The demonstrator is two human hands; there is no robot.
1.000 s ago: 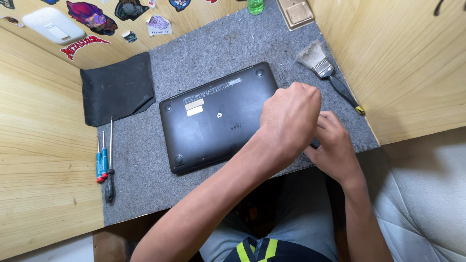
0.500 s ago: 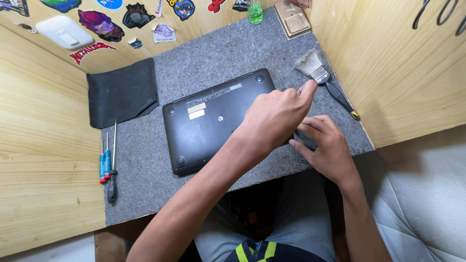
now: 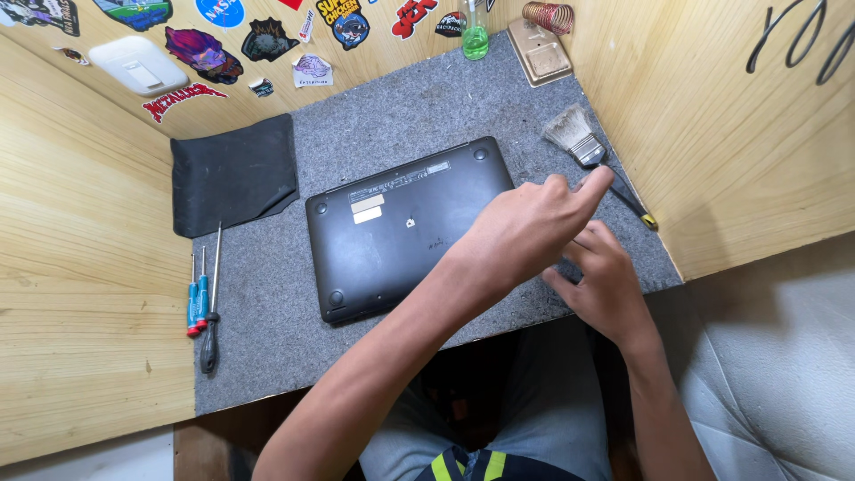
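- Presently: left hand (image 3: 525,233) reaching, fingers open and empty, toward brush (image 3: 588,150); right hand (image 3: 606,285) grip impossible to tell.
- Risk: forearm dragging across laptop (image 3: 401,223), shifting it on mat (image 3: 401,107).
- Risk: brush knocked off table edge.

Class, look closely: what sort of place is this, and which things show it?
Probably a small electronics repair bench: a laptop lies underside up on a grey felt mat, with screwdrivers and a brush alongside, between wooden walls.

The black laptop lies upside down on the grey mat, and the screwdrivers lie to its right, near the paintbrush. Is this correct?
Not quite. In the head view the screwdrivers lie to the left of the black laptop, far from the paintbrush. The laptop does lie upside down on the grey mat.
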